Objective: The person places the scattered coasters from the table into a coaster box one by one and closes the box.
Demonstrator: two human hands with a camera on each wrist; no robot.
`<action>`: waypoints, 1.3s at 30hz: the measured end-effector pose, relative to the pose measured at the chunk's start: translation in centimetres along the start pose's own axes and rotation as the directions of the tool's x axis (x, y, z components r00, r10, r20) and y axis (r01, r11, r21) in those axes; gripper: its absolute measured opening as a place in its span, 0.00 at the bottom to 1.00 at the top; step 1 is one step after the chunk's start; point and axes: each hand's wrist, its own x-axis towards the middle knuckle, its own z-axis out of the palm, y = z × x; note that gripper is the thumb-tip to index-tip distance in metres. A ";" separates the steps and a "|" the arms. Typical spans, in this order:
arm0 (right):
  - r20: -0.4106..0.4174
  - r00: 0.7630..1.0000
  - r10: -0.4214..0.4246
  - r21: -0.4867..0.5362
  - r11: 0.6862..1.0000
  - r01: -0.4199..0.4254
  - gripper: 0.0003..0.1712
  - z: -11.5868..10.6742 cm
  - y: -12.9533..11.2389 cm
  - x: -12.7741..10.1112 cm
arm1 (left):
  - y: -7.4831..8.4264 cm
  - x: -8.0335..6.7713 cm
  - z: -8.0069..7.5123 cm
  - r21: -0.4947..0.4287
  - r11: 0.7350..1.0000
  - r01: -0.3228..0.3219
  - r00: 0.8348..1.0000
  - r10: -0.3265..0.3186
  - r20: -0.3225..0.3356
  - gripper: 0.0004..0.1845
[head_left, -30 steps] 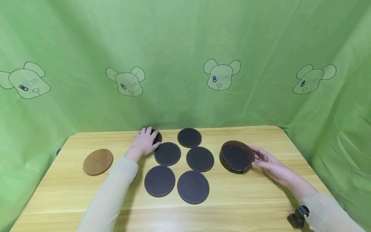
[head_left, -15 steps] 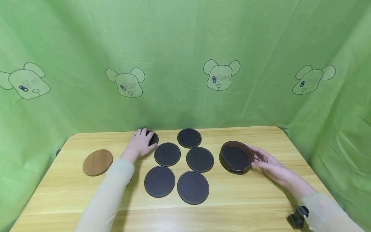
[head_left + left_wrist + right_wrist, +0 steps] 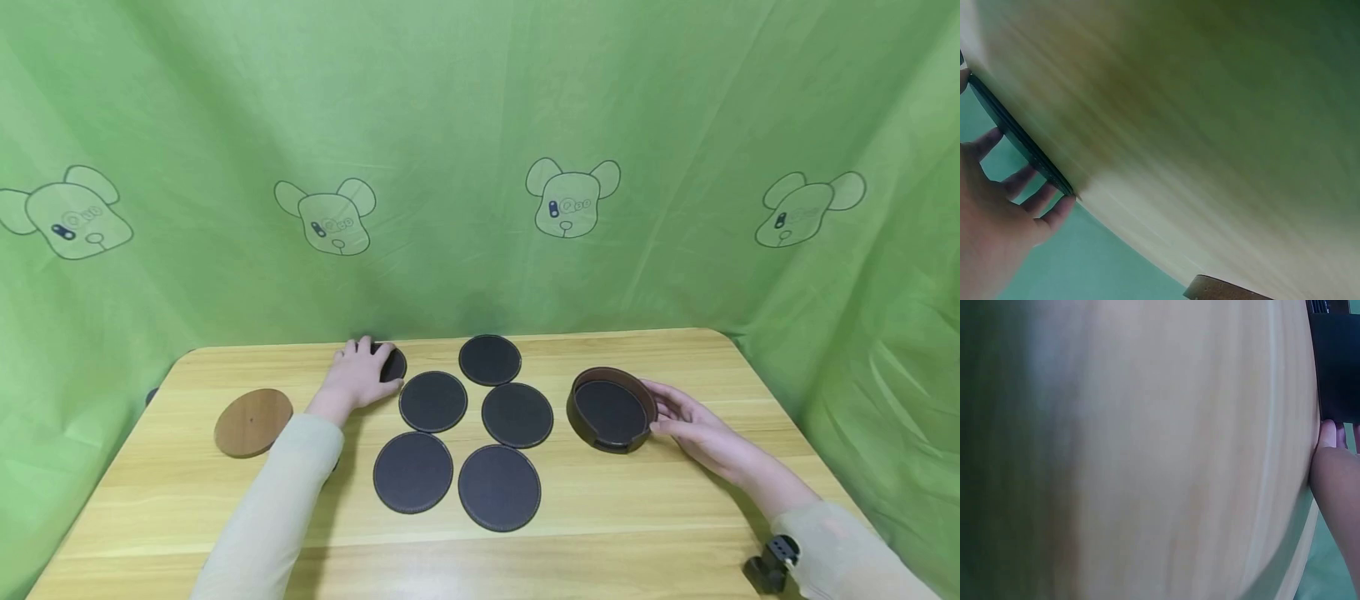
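Wooden table (image 3: 645,508): left hand (image 3: 358,379) lies flat-fingered on a coaster (image 3: 392,364) at the far edge, right hand (image 3: 693,421) cups the holder (image 3: 611,408) loosely; pushed outward, that coaster could slip off.

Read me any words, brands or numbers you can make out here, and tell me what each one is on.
Bear-head prints on the green cloth backdrop: each bears a short logo across its face, too small and blurred to read.
Dark round coasters, coaster holder, wooden disc: no text visible.
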 end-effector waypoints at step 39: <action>-0.005 1.000 0.018 -0.023 1.000 -0.018 0.34 0.0 -0.2 -0.1 | 3.4 0.1 -0.4 0.094 0.978 -0.187 0.972 0.198 -0.127 0.43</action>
